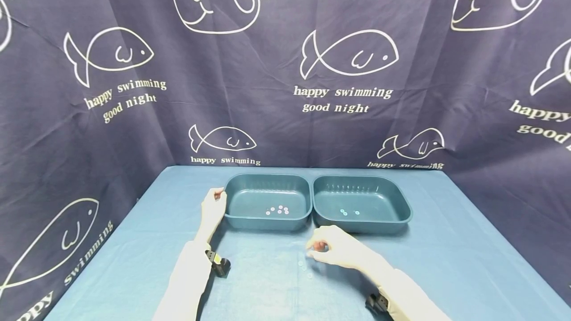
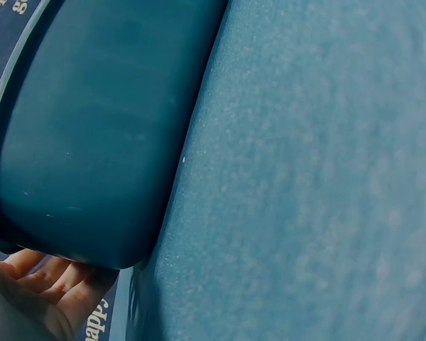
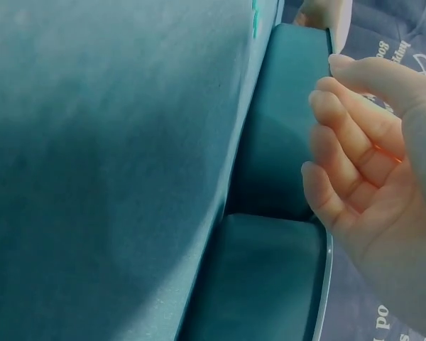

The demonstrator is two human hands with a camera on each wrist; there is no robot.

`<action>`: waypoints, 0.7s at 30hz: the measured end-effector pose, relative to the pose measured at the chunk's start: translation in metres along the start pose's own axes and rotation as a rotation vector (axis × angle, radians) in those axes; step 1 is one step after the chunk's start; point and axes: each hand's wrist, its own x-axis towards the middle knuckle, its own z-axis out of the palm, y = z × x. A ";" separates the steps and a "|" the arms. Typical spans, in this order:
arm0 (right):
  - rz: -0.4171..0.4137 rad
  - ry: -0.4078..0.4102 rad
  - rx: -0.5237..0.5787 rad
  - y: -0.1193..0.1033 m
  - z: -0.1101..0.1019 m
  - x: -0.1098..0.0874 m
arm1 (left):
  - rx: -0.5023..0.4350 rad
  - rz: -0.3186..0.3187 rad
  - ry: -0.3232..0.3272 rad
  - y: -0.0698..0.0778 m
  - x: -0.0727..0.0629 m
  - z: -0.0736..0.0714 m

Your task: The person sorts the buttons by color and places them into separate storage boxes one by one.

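My left hand (image 1: pixel 214 205) rests at the left end of a teal plastic bin (image 1: pixel 267 223). In the left wrist view its fingers (image 2: pixel 53 280) lie against the outside of that end wall. Several small pinkish-white round pieces (image 1: pixel 280 207) are on this bin's floor. My right hand (image 1: pixel 336 246) hovers over the blue cloth in front of the bins, fingers loosely bent. The right wrist view shows thumb and forefinger tips (image 3: pixel 326 84) near each other with nothing visible between them. Small pale turquoise round pieces (image 1: pixel 305 269) lie on the cloth beside this hand.
A second, matching teal bin (image 1: pixel 366 223) stands directly to the right of the first, with a few turquoise round pieces (image 1: pixel 342 211) inside. Blue cloth (image 1: pixel 263 281) covers the table. A dark fish-print curtain (image 1: pixel 285 63) hangs behind and at both sides.
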 end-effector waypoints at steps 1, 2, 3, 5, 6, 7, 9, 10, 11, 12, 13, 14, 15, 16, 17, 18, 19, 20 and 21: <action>0.002 -0.001 0.004 0.000 0.000 0.000 | 0.000 0.000 0.000 0.000 0.000 0.000; 0.000 -0.001 0.003 -0.001 0.001 -0.001 | 0.003 0.001 0.000 0.000 0.000 0.000; -0.005 -0.001 0.001 -0.001 0.001 -0.001 | 0.004 0.001 0.000 0.001 0.000 0.000; -0.015 -0.002 0.006 -0.002 0.002 -0.001 | 0.005 0.002 0.000 0.001 0.000 0.000; -0.025 -0.004 0.009 -0.002 0.002 -0.002 | 0.006 0.002 -0.001 0.001 -0.001 0.000; -0.028 -0.008 0.015 -0.003 0.002 -0.002 | 0.007 0.002 -0.001 0.002 -0.001 -0.001; -0.032 -0.018 0.025 -0.003 0.001 -0.003 | 0.006 0.002 -0.002 0.002 -0.001 -0.001; -0.032 -0.024 0.031 -0.004 0.001 -0.003 | 0.006 0.002 -0.002 0.003 -0.002 -0.001; -0.031 -0.030 0.035 -0.004 0.001 -0.003 | 0.007 0.003 -0.003 0.003 -0.002 -0.001; -0.032 -0.035 0.038 -0.004 0.001 -0.004 | 0.008 0.003 -0.003 0.003 -0.002 -0.001; -0.033 -0.038 0.041 -0.004 0.001 -0.004 | 0.007 0.003 -0.003 0.003 -0.002 -0.001; -0.038 -0.041 0.044 -0.004 0.001 -0.004 | 0.007 0.003 -0.005 0.003 -0.002 -0.001; -0.047 -0.044 0.045 -0.005 0.001 -0.005 | 0.006 0.002 -0.007 0.003 -0.002 -0.001; -0.056 -0.045 0.046 -0.005 0.001 -0.005 | 0.006 0.002 -0.009 0.003 -0.002 -0.001; -0.064 -0.047 0.047 -0.005 0.002 -0.005 | 0.007 0.003 -0.011 0.003 -0.002 -0.001; -0.070 -0.050 0.053 -0.005 0.002 -0.006 | 0.008 0.003 -0.013 0.002 -0.001 -0.001; -0.072 -0.054 0.055 -0.005 0.002 -0.006 | 0.008 0.001 -0.015 0.002 -0.001 -0.001; -0.072 -0.060 0.060 -0.006 0.002 -0.006 | 0.010 0.001 -0.016 0.002 -0.001 -0.001; -0.070 -0.066 0.066 -0.006 0.002 -0.006 | 0.012 0.001 -0.015 0.002 -0.001 -0.001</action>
